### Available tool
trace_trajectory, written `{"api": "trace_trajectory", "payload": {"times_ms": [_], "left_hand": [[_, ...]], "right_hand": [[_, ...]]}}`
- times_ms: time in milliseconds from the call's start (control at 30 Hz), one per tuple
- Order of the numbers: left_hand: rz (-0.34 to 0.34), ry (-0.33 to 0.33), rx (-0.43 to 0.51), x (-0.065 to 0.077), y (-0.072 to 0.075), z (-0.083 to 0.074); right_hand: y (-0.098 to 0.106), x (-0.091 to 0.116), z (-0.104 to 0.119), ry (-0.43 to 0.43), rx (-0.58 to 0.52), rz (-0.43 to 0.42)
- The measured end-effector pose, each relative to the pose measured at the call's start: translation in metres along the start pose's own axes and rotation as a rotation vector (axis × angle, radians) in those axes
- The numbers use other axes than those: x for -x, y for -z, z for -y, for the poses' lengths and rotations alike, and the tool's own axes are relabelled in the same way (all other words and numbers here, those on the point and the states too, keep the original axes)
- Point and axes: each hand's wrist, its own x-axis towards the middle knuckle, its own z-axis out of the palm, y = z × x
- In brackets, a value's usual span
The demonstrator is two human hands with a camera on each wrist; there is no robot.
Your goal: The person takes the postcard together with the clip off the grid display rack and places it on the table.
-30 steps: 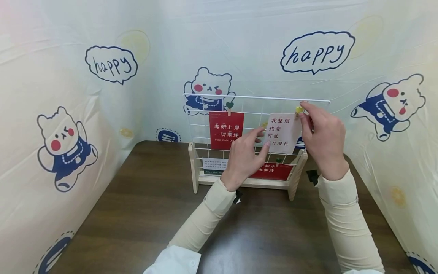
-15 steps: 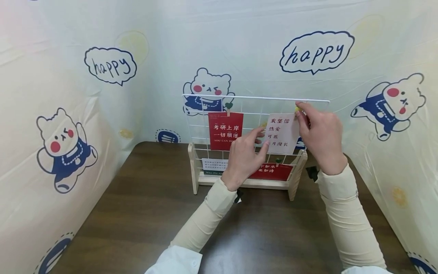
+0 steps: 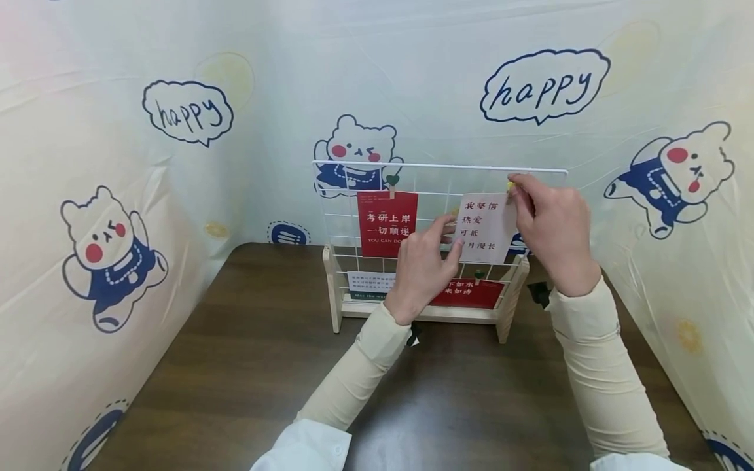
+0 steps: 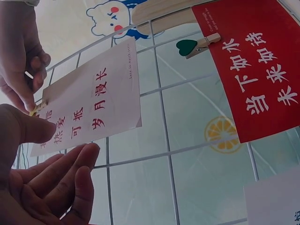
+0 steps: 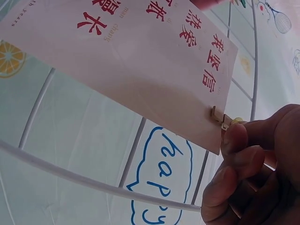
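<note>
A white card with red Chinese writing (image 3: 485, 229) lies against the right part of a white wire grid rack (image 3: 438, 167). My left hand (image 3: 424, 268) pinches the card's left edge, the thumb in front and the fingers toward the back. At the card's upper right corner, my right hand (image 3: 556, 226) pinches a small wooden clothespin (image 5: 218, 117) with a yellow ornament on its end. The clothespin's jaws overlap the card's edge in the right wrist view. Behind the right fingertips, most of the yellow end is hidden.
A red card (image 3: 385, 226) hangs on the grid's left half under a green-heart clothespin (image 3: 393, 183). Lower down are a pale card (image 3: 370, 282) and another red card (image 4: 258, 75). The rack's wooden base (image 3: 459, 316) stands on a dark table (image 3: 247, 366), before a printed curtain (image 3: 436, 78).
My right hand has shifted slightly left with the clothespin at the card's corner. The left hand keeps its pinch on the card, almost still.
</note>
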Motion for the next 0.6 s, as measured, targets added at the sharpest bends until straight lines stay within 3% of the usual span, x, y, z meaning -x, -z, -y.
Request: {"api": "trace_trajectory", "payload": {"times_ms": [200,467,600], "left_hand": [[0.005,0.003,0.017,-0.001,-0.001,-0.002],[-0.025,-0.009,0.083,-0.016,0.002,-0.007],[-0.013,0.034,0.118,-0.01,0.0,-0.008]], "right_hand": [[0.0,0.001,0.001,0.004,-0.006,0.006],[0.004,-0.01,0.001,0.007,0.006,-0.016],[0.001,-0.005,-0.001,-0.003,-0.008,0.006]]}}
